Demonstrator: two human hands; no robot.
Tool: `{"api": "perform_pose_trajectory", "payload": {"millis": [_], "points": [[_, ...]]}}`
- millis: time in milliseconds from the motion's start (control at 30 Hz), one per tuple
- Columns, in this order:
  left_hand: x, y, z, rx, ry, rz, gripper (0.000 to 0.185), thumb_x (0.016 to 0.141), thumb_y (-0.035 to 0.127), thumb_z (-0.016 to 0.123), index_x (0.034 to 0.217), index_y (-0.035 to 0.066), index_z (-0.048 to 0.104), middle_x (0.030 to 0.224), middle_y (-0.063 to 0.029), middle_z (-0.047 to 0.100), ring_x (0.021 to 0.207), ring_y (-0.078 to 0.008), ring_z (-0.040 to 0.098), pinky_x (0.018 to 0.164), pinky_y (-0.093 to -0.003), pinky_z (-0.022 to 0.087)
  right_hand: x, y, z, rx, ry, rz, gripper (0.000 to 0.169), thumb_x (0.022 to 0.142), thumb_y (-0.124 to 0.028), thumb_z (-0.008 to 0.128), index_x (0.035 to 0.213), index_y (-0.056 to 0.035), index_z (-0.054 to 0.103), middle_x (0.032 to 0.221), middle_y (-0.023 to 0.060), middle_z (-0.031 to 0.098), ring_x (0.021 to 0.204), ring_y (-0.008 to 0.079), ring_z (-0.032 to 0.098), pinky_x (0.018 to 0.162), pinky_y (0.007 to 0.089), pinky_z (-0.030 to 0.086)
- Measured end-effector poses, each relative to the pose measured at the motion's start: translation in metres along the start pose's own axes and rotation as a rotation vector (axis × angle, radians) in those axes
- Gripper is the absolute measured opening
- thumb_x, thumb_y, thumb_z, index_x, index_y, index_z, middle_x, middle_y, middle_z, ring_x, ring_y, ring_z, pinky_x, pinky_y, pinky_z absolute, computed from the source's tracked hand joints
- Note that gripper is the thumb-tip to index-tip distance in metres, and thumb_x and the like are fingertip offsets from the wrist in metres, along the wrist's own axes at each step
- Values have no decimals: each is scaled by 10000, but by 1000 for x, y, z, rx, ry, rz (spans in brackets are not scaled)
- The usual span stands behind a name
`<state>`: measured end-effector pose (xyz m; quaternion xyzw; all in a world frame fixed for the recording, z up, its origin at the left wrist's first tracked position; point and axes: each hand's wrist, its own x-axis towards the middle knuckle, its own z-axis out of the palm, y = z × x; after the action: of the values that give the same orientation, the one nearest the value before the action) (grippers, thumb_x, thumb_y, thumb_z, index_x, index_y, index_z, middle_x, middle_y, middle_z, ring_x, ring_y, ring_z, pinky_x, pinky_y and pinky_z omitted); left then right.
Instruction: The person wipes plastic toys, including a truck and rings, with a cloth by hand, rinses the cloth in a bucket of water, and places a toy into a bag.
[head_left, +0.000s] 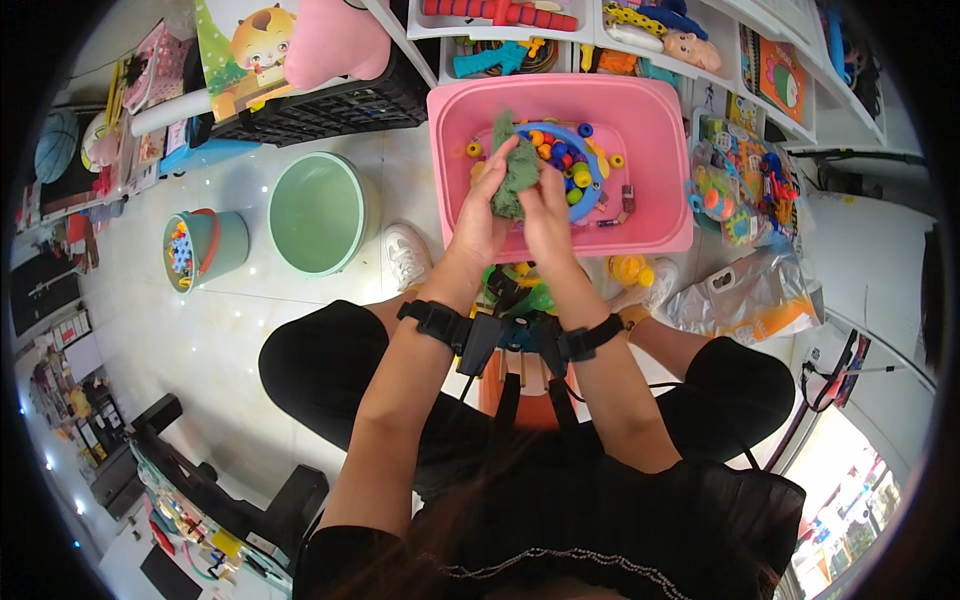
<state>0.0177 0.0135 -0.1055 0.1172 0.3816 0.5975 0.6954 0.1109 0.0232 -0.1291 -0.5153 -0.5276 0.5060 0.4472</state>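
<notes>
A crumpled green cloth (516, 178) is held between my two hands over a pink plastic tub (652, 150). My left hand (482, 202) grips it from the left side, and my right hand (547, 214) has its fingers on the right side. What lies inside the cloth, if anything, is hidden. Below my hands in the tub is a blue ring-shaped toy (597, 169) with several coloured beads (581, 175) in and around it. A few small dark pieces (628, 196) rest on the tub floor.
Left of the tub stand a round green basin (319, 217) and a small bucket (229, 240) of toys with a red handle. White shelf bins (517, 34) of toys rise behind. Bagged toys (742, 187) and a silver plastic bag (750, 296) lie at right.
</notes>
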Motion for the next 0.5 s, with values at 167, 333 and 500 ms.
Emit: {"api": "perform_pose_trajectory", "payload": {"millis": [167, 333, 500], "points": [[-14, -14, -11, -104, 16, -44, 511, 969, 379, 450, 1363, 86, 310, 1243, -138, 491, 1104, -288, 532, 883, -421, 496, -37, -59, 9, -318, -49, -188, 587, 863, -322, 515, 1350, -23, 380, 1302, 310, 430, 1210, 419, 430, 1005, 438, 333], [-14, -14, -13, -195, 60, 22, 432, 976, 263, 454, 1329, 48, 326, 1181, -176, 529, 1048, -290, 581, 859, -423, 524, -41, -86, -12, -587, -221, -311, 666, 988, -421, 281, 1403, 95, 206, 1368, 306, 375, 1308, 382, 350, 1094, 495, 171], [-32, -20, 10, -5, 198, 57, 342, 988, 268, 442, 1246, 45, 456, 1101, -117, 584, 982, -214, 590, 816, -340, 513, -34, -70, -32, -509, -257, -258, 563, 962, -372, 402, 1386, -10, 327, 1311, 208, 480, 1293, 329, 386, 1076, 523, 200]]}}
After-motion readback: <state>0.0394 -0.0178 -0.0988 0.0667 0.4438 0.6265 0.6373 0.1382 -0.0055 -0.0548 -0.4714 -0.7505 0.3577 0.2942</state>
